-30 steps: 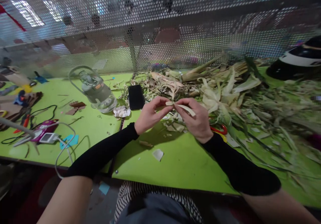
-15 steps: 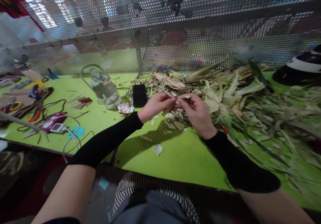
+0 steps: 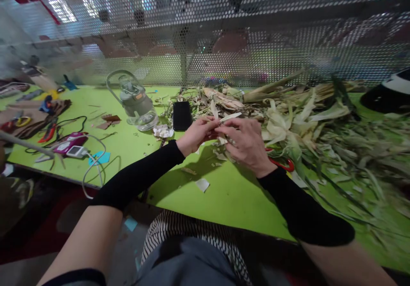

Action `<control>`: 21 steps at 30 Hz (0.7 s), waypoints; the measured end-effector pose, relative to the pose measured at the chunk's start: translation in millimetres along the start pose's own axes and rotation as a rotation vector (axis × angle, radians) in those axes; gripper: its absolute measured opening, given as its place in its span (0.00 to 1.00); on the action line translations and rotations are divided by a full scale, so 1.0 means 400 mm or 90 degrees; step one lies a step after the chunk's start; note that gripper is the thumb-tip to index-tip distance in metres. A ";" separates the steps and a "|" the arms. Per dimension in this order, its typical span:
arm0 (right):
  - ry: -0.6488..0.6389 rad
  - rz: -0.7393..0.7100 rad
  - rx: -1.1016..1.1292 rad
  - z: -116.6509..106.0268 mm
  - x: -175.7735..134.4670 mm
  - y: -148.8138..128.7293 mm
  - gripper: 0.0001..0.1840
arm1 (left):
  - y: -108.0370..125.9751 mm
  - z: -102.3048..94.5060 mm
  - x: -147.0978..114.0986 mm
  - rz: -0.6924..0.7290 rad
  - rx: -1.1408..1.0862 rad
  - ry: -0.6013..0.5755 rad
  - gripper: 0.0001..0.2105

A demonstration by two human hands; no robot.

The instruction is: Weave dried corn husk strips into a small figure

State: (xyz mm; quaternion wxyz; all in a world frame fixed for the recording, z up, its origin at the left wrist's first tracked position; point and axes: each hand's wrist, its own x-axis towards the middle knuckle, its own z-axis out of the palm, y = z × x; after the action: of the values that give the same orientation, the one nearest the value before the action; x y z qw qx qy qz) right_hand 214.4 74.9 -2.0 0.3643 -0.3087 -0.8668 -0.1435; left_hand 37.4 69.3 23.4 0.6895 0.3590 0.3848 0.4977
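Above the green table, my left hand (image 3: 198, 135) is closed in a pinch on a small pale piece of corn husk (image 3: 231, 116). A second narrow tip of husk sticks up from the same spot. My right hand (image 3: 248, 143) meets it from the other side, its thumb and index finger pinched at the husk's base and its other fingers curled loosely. The fingertips partly hide where the pieces join. Below the hands lie husk scraps, among them a whitish square scrap (image 3: 202, 185). Red scissor handles (image 3: 285, 164) show beside my right wrist.
A black phone (image 3: 182, 115) and a clear water bottle (image 3: 141, 106) stand left of my hands. Corn husks (image 3: 288, 124) heap up behind and to the right. At far left are a purple power strip (image 3: 72, 144), cables and pliers (image 3: 48, 132). A perforated metal screen (image 3: 205, 34) borders the back.
The husk pieces now stand up above my fingertips. My right hand has turned, its back more toward me and its fingers more spread. The view has shifted slightly.
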 end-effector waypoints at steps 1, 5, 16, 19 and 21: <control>-0.019 -0.022 -0.008 0.003 -0.004 0.002 0.12 | -0.006 -0.004 0.003 -0.006 -0.002 -0.003 0.09; -0.022 0.019 0.071 0.016 -0.012 0.011 0.11 | -0.033 -0.026 0.017 -0.043 0.025 -0.035 0.06; -0.067 0.246 0.216 0.017 -0.011 0.010 0.16 | -0.044 -0.082 0.044 -0.145 0.091 -0.162 0.03; -0.078 0.274 0.256 0.020 -0.012 0.009 0.12 | -0.047 -0.086 0.049 -0.133 0.068 -0.131 0.02; -0.099 0.233 0.247 0.019 -0.009 0.012 0.10 | -0.048 -0.087 0.052 -0.117 0.065 -0.095 0.01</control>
State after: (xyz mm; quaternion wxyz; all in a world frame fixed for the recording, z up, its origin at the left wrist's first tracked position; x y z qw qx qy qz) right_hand 215.3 80.5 -9.9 0.3692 -0.3949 -0.8331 0.1173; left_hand 18.9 88.2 -12.7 0.7396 0.3928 0.3886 0.3843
